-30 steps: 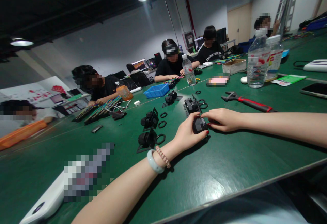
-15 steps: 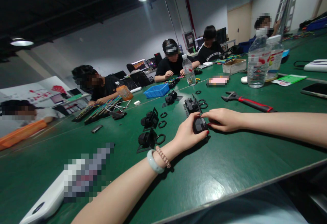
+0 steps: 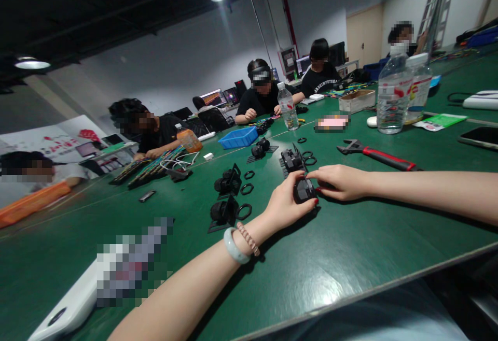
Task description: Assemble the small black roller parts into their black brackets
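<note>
On table [image 3: 311, 263]: four black assemblies [image 3: 220, 212]; one part [image 3: 304, 192] in left hand [image 3: 285, 200].

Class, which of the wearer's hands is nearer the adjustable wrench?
Right. The right hand is this side of the adjustable wrench; the left hand is farther left, around a black part.

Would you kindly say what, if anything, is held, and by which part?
The left hand holds a black component by its outer sides.

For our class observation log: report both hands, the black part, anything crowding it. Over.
Left hand gripping black part. Right hand alongside, contact unclear. Another black assembly close beyond; red-handled wrench off to the right.
</note>
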`<act>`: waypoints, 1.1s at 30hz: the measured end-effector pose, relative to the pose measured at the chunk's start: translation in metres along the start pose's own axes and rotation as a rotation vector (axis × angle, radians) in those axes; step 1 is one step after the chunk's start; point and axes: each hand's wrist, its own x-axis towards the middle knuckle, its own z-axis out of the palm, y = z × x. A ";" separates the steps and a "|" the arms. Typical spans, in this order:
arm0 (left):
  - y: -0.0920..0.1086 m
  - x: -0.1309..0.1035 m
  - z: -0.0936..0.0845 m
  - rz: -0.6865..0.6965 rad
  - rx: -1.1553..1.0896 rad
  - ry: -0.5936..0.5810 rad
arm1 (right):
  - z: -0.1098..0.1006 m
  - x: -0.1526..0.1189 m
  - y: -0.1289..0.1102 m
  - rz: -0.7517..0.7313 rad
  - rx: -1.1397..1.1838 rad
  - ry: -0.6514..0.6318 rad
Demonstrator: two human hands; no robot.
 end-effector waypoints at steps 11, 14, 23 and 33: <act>0.000 0.000 0.000 0.009 0.011 -0.002 | 0.000 0.000 0.001 -0.007 -0.021 -0.017; 0.000 0.000 0.000 0.007 0.014 -0.004 | 0.000 0.000 0.000 -0.004 -0.020 -0.019; 0.000 0.000 0.000 0.010 0.021 -0.008 | -0.001 0.001 0.000 0.003 -0.025 -0.032; -0.001 0.000 0.001 0.011 0.027 -0.016 | 0.000 0.000 0.000 -0.006 -0.021 -0.015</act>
